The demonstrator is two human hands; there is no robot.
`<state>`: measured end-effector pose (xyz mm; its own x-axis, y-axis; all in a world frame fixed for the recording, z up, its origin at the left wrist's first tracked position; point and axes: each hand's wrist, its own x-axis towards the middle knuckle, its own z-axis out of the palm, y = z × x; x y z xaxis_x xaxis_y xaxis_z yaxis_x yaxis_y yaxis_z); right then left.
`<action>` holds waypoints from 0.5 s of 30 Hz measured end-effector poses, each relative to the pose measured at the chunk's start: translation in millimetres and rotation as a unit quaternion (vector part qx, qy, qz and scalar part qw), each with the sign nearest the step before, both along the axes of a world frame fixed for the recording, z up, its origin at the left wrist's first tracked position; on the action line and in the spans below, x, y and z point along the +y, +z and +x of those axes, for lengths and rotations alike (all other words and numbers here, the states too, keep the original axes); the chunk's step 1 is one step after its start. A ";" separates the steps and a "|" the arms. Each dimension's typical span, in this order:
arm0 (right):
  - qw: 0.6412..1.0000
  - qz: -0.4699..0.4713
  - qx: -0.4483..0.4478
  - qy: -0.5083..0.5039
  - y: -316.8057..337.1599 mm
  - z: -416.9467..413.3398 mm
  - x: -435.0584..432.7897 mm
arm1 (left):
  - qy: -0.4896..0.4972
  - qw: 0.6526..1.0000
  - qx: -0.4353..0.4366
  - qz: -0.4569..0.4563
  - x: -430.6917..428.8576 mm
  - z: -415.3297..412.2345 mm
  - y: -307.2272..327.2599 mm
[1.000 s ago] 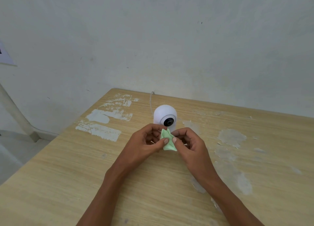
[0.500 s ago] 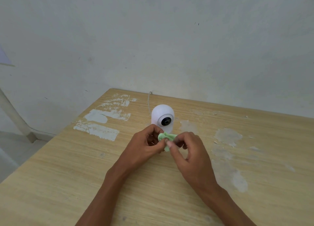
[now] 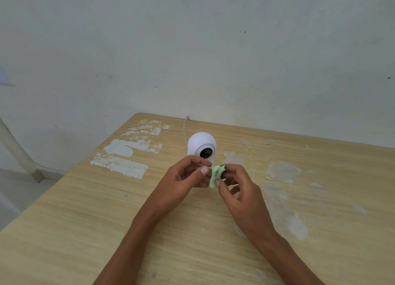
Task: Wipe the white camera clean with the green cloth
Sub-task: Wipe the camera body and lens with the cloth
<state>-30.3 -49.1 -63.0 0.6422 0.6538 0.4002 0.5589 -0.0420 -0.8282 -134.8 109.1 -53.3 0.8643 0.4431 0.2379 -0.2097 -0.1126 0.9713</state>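
A white dome-shaped camera [image 3: 199, 144] with a dark round lens stands upright on the wooden table [image 3: 85, 209], near its far edge. Just in front of it, both hands hold a small crumpled green cloth [image 3: 215, 174] above the tabletop. My left hand [image 3: 183, 181] pinches the cloth's left side with thumb and fingers. My right hand [image 3: 239, 187] grips its right side and lower end. The cloth is close to the camera's base but apart from it. The camera's base is partly hidden behind my fingers.
A thin white cable [image 3: 185, 127] runs from behind the camera over the table's far edge. Patches of worn white paint [image 3: 119, 166] mark the tabletop left and right. A pale wall [image 3: 192, 49] stands right behind; the table's left edge drops to the floor.
The cloth went from spread between both hands to bunched up, and now hangs as a narrower crumpled strip. Both hands stayed just in front of the camera.
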 end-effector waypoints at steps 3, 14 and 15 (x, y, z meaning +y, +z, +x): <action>0.999 0.021 0.035 0.007 2.9 -1.2 -0.6 | -0.010 1.000 -0.010 0.002 -0.7 0.5 -0.7; 0.987 0.093 0.132 0.025 5.6 3.5 1.4 | 0.026 1.000 0.008 0.008 0.7 6.8 -8.6; 0.988 0.089 0.125 0.029 5.7 3.6 1.6 | 0.026 1.000 0.006 0.001 0.4 7.4 -8.5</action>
<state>-26.7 -47.5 -57.3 0.6988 0.6262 0.3458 0.3323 0.1439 -0.9321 -127.4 109.5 -61.8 0.8426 0.4873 0.2294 -0.1924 -0.1255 0.9733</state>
